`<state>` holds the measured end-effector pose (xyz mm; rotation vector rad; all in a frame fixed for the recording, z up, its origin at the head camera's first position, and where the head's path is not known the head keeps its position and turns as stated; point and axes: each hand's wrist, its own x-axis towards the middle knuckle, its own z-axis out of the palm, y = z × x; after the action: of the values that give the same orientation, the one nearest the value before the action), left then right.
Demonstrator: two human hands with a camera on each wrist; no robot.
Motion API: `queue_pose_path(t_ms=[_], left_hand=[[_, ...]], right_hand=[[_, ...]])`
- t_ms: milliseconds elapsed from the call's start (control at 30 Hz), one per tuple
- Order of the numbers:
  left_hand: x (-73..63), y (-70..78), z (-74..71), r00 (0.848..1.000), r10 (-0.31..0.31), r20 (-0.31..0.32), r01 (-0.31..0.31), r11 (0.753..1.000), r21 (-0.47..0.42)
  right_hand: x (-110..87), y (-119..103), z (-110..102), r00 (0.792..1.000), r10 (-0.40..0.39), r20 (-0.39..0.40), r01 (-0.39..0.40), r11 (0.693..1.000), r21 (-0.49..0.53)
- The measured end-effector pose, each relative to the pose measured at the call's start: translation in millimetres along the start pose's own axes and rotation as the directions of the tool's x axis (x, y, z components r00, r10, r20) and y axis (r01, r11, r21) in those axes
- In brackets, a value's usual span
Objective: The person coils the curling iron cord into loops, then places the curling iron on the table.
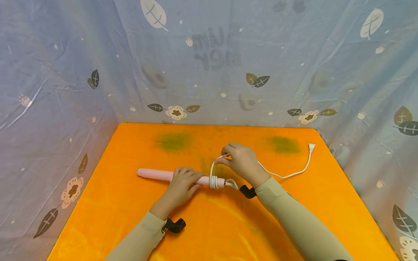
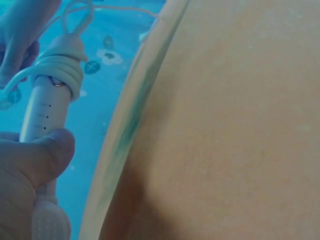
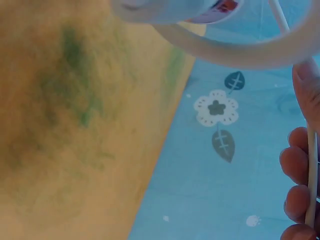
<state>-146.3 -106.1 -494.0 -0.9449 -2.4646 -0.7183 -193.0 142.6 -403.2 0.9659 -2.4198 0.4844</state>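
The left hand [image 1: 184, 181] is gripping a smooth pink wand [image 1: 155, 174] around its handle, and in the left wrist view we can see the thumb bent over it, just short of a row of tiny dark dots. The right hand [image 1: 243, 159] pinches the white cord [image 1: 283, 177] between thumb and fingers, just beyond the handle end.

The wand is a slim, round-tipped stick, lying crosswise over the middle of the table — we can't tell if it's touching down. Several snug loops [image 1: 213, 182] of cord circle its handle near the end, and a bigger arc rises from them to the right hand. Past that hand the cord sags in a loose curve to a boxy white plug [image 1: 311, 146] near the table's far right corner.

Further out we've got plain beige sleeves [image 1: 297, 217], a bright orange tabletop [image 1: 202, 232] with fuzzy green smudges, and a creased, pale blue-grey curtain [image 1: 215, 98] — scalloped flowers and pointy leaves printed all over.
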Motion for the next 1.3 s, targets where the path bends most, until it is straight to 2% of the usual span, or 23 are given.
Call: queue_pose_path(t_ms=[133,333,433,567,667,733,900,1067,1200,1300], left_hand=[[-0.6,1.0,-0.2,1.000,0.018,-0.019,-0.018,1.000,-0.003],[0.8,2.1,-5.4,0.998,0.026,-0.065,-0.029,0.998,-0.051],[4.1,3.0,-10.5,0.995,0.022,-0.099,-0.031,0.996,-0.087],[9.0,1.7,-16.8,0.989,-0.001,-0.145,-0.016,0.993,-0.113],[12.8,-2.2,-20.4,0.983,-0.041,-0.177,0.019,0.992,-0.128],[15.4,-5.5,-22.2,0.979,-0.077,-0.190,0.053,0.990,-0.131],[24.4,-11.3,-24.8,0.965,-0.174,-0.195,0.147,0.979,-0.142],[33.5,-15.4,-20.9,0.958,-0.245,-0.150,0.232,0.968,-0.100],[37.5,-16.4,-15.2,0.961,-0.259,-0.093,0.255,0.966,-0.045],[38.7,-15.7,-11.9,0.961,-0.262,-0.084,0.260,0.965,-0.027]], right_hand=[[-1.1,2.3,2.7,0.995,0.071,0.070,-0.075,0.996,0.055],[-6.0,10.1,11.8,0.963,0.203,0.178,-0.234,0.956,0.179],[-9.9,12.8,19.2,0.948,0.223,0.229,-0.268,0.944,0.190],[-17.9,10.1,29.5,0.935,0.206,0.289,-0.269,0.943,0.196],[-25.2,2.5,36.3,0.942,0.187,0.279,-0.258,0.935,0.244],[-29.9,-4.7,42.0,0.956,0.163,0.243,-0.230,0.932,0.281],[-38.3,-29.2,56.5,0.970,0.157,0.186,-0.207,0.934,0.290],[-42.0,-53.5,60.7,0.958,0.229,0.175,-0.272,0.919,0.285],[-43.2,-62.5,60.2,0.934,0.300,0.193,-0.345,0.894,0.284],[-44.4,-64.2,58.7,0.918,0.336,0.211,-0.385,0.882,0.272]])
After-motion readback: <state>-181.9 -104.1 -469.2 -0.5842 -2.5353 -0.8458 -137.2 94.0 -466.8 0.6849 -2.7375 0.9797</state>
